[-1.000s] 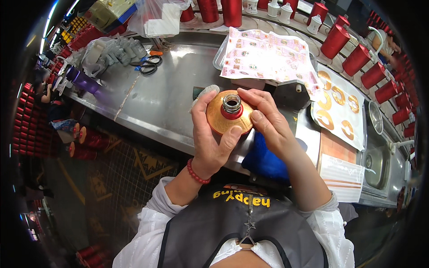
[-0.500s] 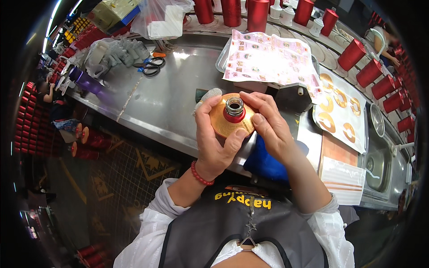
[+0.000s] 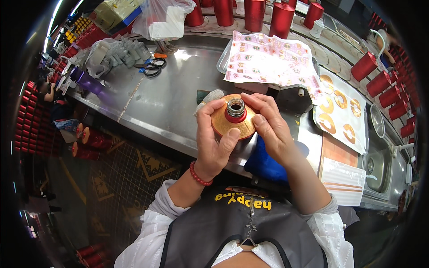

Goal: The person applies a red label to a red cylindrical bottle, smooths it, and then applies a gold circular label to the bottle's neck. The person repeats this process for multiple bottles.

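Both hands are closed around a red bottle (image 3: 245, 118) with a gold ring-shaped label (image 3: 221, 122) over its sloping shoulder and a bare, threaded clear neck (image 3: 236, 107) on top. My left hand (image 3: 211, 149) wraps the near-left side, its thumb pressing the label's near edge. The fingers of my right hand (image 3: 273, 127) curve over the right side of the shoulder. Most of the bottle's body is hidden under the label and hands. A grey, rough-looking pad or cloth (image 3: 214, 95) lies just beyond my left fingers.
Gold ring labels (image 3: 327, 123) lie on a white-lined tray (image 3: 339, 91) at right, near a sink (image 3: 377, 167). Pink printed sheets (image 3: 268, 58) are behind the bottle. Black scissors (image 3: 153, 69) and a purple bottle (image 3: 87, 81) lie left. Red bottles (image 3: 281, 20) line a curved conveyor.
The held bottle has tilted slightly, and my left thumb has shifted left along the label. Red bottles on the conveyor have changed position; those at the right have moved down and right.
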Demonstrator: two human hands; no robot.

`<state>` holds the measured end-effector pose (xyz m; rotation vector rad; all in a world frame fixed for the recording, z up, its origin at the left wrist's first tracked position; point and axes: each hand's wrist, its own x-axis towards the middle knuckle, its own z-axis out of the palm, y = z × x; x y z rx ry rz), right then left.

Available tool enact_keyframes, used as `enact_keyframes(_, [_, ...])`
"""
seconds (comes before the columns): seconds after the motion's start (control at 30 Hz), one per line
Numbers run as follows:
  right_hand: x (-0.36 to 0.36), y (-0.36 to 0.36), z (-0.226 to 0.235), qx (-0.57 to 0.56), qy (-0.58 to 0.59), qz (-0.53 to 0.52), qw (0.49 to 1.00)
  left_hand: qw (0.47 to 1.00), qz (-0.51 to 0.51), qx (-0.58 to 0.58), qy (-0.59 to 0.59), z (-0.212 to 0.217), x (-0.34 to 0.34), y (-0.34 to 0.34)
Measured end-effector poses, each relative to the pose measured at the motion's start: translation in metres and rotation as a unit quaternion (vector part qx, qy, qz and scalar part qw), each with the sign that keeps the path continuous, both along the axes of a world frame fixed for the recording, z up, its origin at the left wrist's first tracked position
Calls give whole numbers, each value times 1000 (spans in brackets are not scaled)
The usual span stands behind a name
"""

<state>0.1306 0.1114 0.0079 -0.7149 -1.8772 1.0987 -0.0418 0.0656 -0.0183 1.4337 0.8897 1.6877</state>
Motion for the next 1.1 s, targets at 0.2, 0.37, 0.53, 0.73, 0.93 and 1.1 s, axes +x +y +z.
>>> enact_keyframes(0.2, [0, 0, 0, -20, 11, 9, 1000, 1000, 9, 12, 22, -1, -1, 1])
enact_keyframes(0.37, [1, 0, 1, 40, 10, 9, 999, 1000, 11, 9, 18, -5, -1, 0])
enact_keyframes(0.53, [2, -2, 4, 62, -22, 11, 998, 997, -52, 2, -58, -1, -3, -1])
enact_keyframes(0.73, [0, -3, 4, 53, -31, -2, 998, 999, -34, 5, -32, -1, -3, -2])
enact_keyframes(0.93, [1, -3, 4, 45, -32, -1, 998, 999, -20, 10, -30, -5, -2, -3])
enact_keyframes(1.1, [-5, -10, 8, 78, -42, -9, 996, 999, 8, 21, -39, -6, -2, -11])
